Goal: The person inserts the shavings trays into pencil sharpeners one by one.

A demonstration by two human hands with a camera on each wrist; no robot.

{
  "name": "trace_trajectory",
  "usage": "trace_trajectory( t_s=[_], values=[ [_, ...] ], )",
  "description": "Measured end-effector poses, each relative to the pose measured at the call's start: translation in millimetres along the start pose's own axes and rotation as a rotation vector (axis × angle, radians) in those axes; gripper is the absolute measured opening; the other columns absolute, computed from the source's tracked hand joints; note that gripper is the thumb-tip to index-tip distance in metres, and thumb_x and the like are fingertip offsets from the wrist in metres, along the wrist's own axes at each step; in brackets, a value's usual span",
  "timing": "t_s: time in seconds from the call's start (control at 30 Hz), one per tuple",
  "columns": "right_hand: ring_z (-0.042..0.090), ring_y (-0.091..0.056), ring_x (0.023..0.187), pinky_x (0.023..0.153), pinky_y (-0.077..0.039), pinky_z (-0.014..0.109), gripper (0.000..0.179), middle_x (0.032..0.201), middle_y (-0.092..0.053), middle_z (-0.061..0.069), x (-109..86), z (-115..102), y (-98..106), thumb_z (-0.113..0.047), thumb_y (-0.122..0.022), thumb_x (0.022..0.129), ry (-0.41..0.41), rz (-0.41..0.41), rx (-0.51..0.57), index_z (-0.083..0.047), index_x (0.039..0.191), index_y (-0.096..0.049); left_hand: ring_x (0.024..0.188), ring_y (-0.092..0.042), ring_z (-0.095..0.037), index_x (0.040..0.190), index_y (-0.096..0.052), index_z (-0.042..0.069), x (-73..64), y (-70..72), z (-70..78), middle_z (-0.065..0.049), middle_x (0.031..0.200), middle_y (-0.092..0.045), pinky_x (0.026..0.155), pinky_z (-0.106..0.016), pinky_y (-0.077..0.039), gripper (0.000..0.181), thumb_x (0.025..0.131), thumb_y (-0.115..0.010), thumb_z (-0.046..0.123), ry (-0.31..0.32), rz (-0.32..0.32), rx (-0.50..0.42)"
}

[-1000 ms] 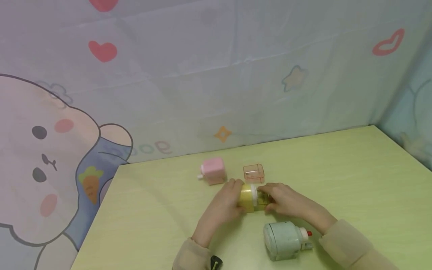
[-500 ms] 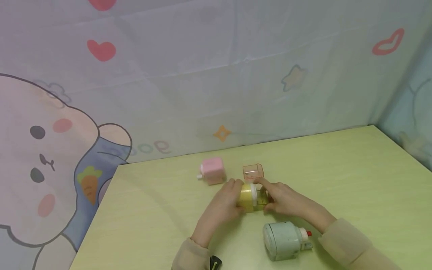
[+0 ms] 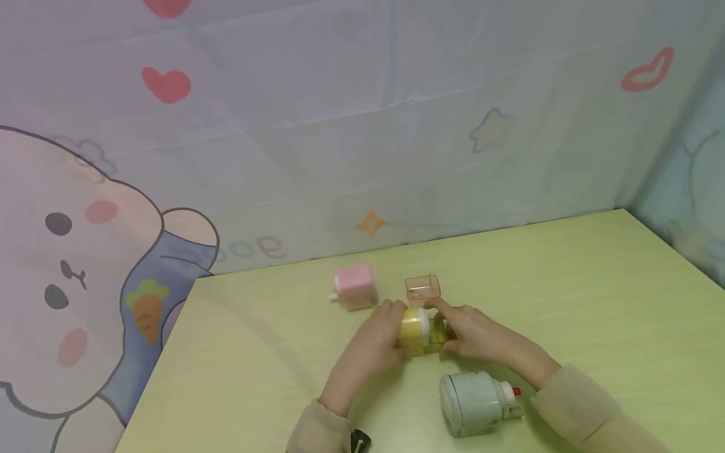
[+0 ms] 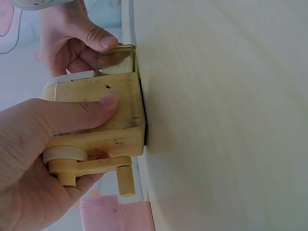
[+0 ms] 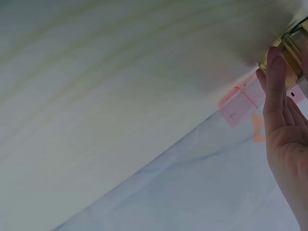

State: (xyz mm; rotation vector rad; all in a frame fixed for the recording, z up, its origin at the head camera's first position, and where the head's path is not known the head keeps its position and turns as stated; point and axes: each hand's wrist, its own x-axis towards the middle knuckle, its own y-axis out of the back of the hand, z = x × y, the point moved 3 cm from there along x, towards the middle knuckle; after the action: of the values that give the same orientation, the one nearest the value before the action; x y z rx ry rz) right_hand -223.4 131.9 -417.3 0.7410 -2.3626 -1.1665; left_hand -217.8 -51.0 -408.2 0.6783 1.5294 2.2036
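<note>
A yellow crank pencil sharpener [image 3: 411, 332] lies on the table between both hands. My left hand [image 3: 370, 340] grips its body, the thumb [image 4: 91, 111] along one side; its crank handle [image 4: 98, 166] sticks out beside that palm in the left wrist view. From the other end projects a see-through yellow shavings drawer [image 4: 118, 63], partly outside the body. My right hand [image 3: 481, 333] holds this drawer between thumb and fingers, its index finger stretched along the far side. In the right wrist view, fingers [image 5: 275, 79] cover part of the drawer.
Behind the hands are a pink crank sharpener [image 3: 357, 287] and a clear reddish drawer [image 3: 422, 287]. A pale green sharpener [image 3: 474, 402] with a red tip lies in front of the right hand. A black object [image 3: 360, 440] shows by the left sleeve. A printed cloth [image 3: 317, 157] hangs behind the table.
My right index finger has straightened and shifted toward the back, off the top of the drawer. The left hand keeps its grip on the sharpener; the view has drifted slightly.
</note>
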Motion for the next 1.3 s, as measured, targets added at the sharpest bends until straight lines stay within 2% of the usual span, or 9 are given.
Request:
trace_trajectory(
  t_s=[0.4, 0.63, 0.97, 1.3],
  values=[
    [0.003, -0.052, 0.067, 0.064, -0.046, 0.021, 0.070, 0.093, -0.068, 0.007, 1.6, -2.1, 1.5, -0.011, -0.081, 0.074, 0.003, -0.007, -0.007, -0.007, 0.130, -0.040, 0.088, -0.052, -0.013, 0.118, -0.050, 0.004, -0.2, -0.8, -0.3, -0.004, 0.100, -0.056, 0.083, -0.026, -0.050, 0.061, 0.068, -0.084, 0.012, -0.002, 0.004, 0.015],
    [0.005, -0.051, 0.067, 0.063, -0.045, 0.020, 0.072, 0.089, -0.066, 0.006, 4.2, -8.0, -0.9, -0.009, -0.081, 0.073, 0.027, 0.005, -0.025, -0.008, 0.131, -0.038, 0.087, -0.051, -0.012, 0.117, -0.050, 0.005, 0.4, -2.5, -1.1, -0.003, 0.099, -0.055, 0.081, -0.024, -0.049, 0.060, 0.068, -0.084, 0.013, -0.010, 0.008, 0.013],
    [0.004, -0.050, 0.066, 0.062, -0.044, 0.020, 0.073, 0.085, -0.065, 0.005, 5.7, -8.4, -1.4, -0.009, -0.081, 0.073, 0.028, 0.001, -0.021, -0.007, 0.132, -0.039, 0.089, -0.051, -0.012, 0.119, -0.050, 0.005, 0.3, -2.0, -0.5, -0.004, 0.101, -0.055, 0.083, -0.025, -0.049, 0.061, 0.069, -0.084, 0.013, 0.008, -0.010, 0.018],
    [0.003, -0.050, 0.065, 0.061, -0.044, 0.020, 0.074, 0.083, -0.064, 0.003, 7.3, -8.2, -2.2, -0.010, -0.082, 0.072, 0.020, -0.001, -0.033, -0.004, 0.133, -0.040, 0.088, -0.052, -0.012, 0.119, -0.050, 0.004, -0.3, -1.1, -0.3, -0.004, 0.101, -0.055, 0.083, -0.025, -0.050, 0.060, 0.069, -0.083, 0.012, 0.001, 0.001, 0.028]
  ],
)
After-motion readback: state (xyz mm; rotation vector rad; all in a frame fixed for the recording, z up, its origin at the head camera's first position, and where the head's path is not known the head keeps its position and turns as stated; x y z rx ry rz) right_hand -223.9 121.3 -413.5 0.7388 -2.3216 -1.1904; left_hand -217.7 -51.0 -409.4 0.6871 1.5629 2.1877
